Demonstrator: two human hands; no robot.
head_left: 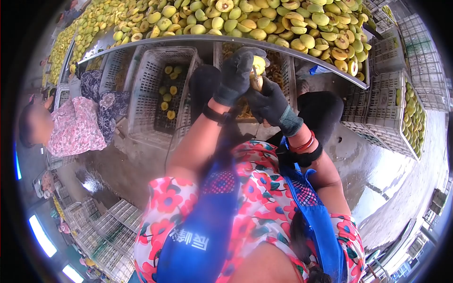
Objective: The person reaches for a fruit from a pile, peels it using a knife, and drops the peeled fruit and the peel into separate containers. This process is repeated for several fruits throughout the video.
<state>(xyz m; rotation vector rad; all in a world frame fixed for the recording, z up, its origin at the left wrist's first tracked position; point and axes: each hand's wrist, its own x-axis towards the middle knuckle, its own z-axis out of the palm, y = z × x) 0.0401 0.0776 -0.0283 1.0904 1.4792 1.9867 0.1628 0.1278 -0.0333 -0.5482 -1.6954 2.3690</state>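
Observation:
My left hand (237,75), in a dark glove, is wrapped round a yellow-green fruit (259,65) just below the table's edge. Beside it my right hand (271,100), gloved too, is closed round a small tool with a pale handle (256,83). The tool's thin metal part touches the fruit. Both hands are close together, over a crate (246,111) with brownish pieces in it. Halved and whole fruits (226,19) are heaped on the metal-edged table (203,37) in front.
A grey crate (137,99) with several fruits stands at the left. Beyond it sits a person in a pink patterned top (78,126). Crates (377,106) are stacked at the right, one full of fruits. More crates (106,236) stand at the lower left on the wet floor.

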